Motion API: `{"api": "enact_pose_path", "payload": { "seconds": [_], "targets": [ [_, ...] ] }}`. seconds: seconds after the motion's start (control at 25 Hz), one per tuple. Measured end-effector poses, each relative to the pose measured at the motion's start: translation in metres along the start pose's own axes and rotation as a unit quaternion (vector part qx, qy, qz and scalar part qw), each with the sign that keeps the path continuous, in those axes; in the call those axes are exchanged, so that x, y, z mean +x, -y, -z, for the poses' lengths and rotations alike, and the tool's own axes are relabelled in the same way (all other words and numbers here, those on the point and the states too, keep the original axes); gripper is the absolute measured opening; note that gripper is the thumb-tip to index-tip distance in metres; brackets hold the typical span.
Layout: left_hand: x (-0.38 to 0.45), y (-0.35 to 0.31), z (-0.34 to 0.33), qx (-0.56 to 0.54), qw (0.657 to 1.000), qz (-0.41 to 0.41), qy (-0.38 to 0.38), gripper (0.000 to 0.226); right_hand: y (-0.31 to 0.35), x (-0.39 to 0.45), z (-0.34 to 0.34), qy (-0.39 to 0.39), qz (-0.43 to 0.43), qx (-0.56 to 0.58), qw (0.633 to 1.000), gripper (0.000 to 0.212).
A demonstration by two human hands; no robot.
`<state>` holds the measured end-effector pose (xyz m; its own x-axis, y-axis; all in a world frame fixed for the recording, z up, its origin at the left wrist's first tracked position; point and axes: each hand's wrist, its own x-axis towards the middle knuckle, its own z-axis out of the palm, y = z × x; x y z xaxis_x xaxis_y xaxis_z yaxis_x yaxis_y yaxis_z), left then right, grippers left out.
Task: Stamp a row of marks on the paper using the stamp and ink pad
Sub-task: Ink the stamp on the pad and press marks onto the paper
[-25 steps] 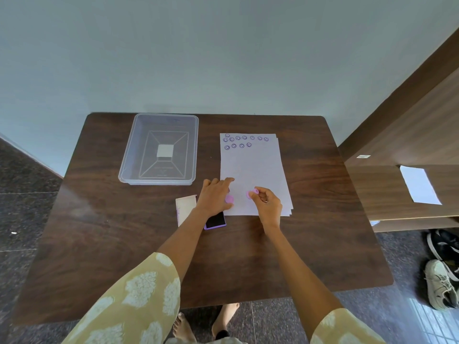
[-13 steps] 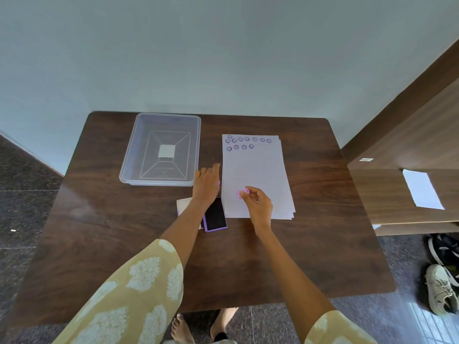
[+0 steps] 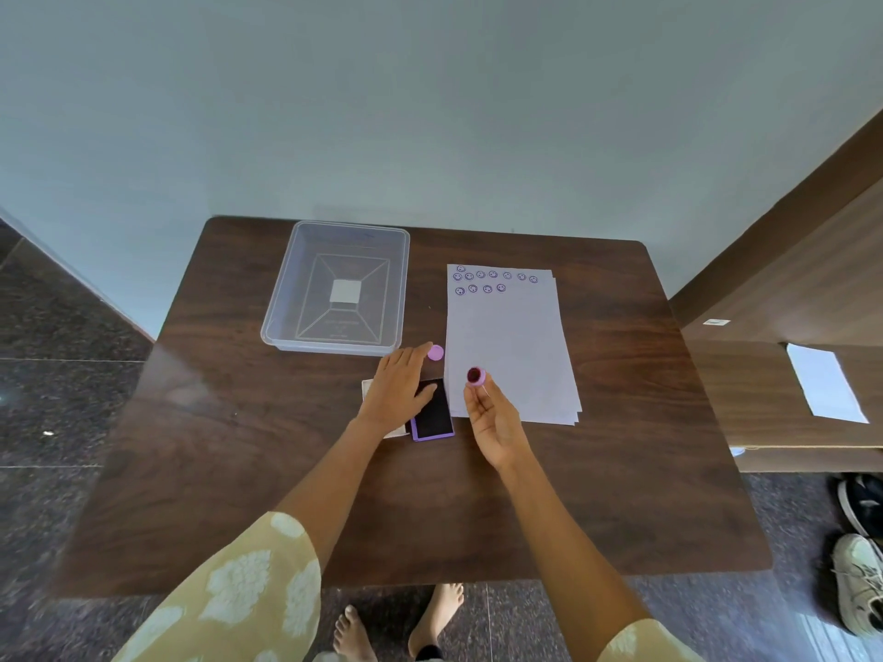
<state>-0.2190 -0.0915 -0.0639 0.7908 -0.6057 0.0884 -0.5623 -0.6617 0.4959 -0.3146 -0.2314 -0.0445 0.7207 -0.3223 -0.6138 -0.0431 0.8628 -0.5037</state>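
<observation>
Far left on the dark wooden surface (image 3: pixel 239 470), a clear plastic tray (image 3: pixel 340 289), lying flat near the back edge. Just in front of it, left hand (image 3: pixel 399 394) palm down, fingers (image 3: pixel 414 355) spread loosely and gripping nothing, fingertips just beside a small pink round cap (image 3: pixel 435 352) on the wood; whether touching it, hard to tell. Thumb resting on the near corner of the ink pad (image 3: pixel 432 413), a purple-rimmed case with a dark pad, partly covered by the hand, with a white card (image 3: pixel 370 391) showing from under the wrist. Left forearm stretched forward from a yellow patterned sleeve (image 3: pixel 239 599). Next to the pad, right hand (image 3: pixel 492 418) raised a little above the surface, palm turned toward the left, fingers (image 3: pixel 480 391) pinched closed on the stamp (image 3: pixel 476 375), a small pink round piece with its dark inked face turned up toward the camera. Stamp held over the lower left edge of the paper (image 3: pixel 513 355), a white stack lying flat, apart from the sheet. Up at the far end of the paper, purple stamped marks (image 3: pixel 492 279) in two short rows plus one above.
</observation>
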Motion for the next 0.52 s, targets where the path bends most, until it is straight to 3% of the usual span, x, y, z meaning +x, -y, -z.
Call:
{"api": "enact_pose_path", "payload": {
  "seconds": [0.24, 0.52],
  "targets": [
    [-0.041, 0.018, 0.001, -0.039, 0.991, 0.055, 0.118, 0.096, -0.020, -0.017, 0.006, -0.015, -0.017, 0.070, 0.997, 0.015],
    [-0.035, 0.030, 0.001, 0.058, 0.989, -0.016, 0.134, 0.114, -0.024, -0.015, 0.002, -0.016, 0.028, 0.055, 0.998, 0.014]
  ]
}}
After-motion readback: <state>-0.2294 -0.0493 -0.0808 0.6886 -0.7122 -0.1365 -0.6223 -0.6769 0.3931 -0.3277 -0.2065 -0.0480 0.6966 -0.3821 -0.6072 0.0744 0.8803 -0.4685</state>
